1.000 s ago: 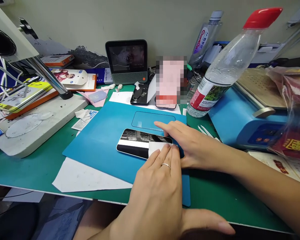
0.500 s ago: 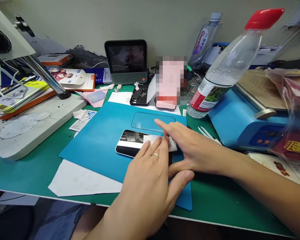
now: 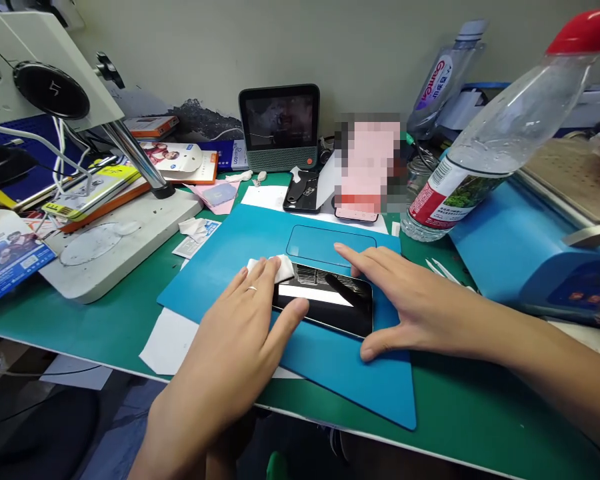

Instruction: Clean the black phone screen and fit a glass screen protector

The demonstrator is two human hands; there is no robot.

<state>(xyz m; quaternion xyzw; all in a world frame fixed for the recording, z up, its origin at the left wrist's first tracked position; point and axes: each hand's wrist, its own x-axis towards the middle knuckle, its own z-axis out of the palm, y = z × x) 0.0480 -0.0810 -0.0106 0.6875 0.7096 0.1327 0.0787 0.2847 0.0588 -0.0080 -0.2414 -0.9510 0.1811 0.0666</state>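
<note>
A phone (image 3: 325, 300) lies screen up on the blue mat (image 3: 215, 247), its glossy black face reflecting a white band of light. My left hand (image 3: 245, 327) presses a folded white wipe (image 3: 284, 269) against the phone's left end with nearly flat fingers, the thumb held apart over the screen. At the phone's right end is my right hand (image 3: 405, 300), open, thumb and index finger spread wide around the corners. Whether its curled fingers touch the phone's edge I cannot tell. Just behind the phone lies a clear, black-bordered screen protector (image 3: 325, 243).
A microscope stand (image 3: 130, 247) fills the left side. Behind the mat are a small display (image 3: 280, 127), a black phone (image 3: 305, 193) and a partly blurred pink-screened phone (image 3: 365, 180). A red-capped bottle (image 3: 460, 180) leans beside a blue machine (image 3: 510, 247) on the right.
My left hand has slid the wipe from the phone's right end to its left end, uncovering the right part of the screen. My right hand stays by the right end. The view has shifted left.
</note>
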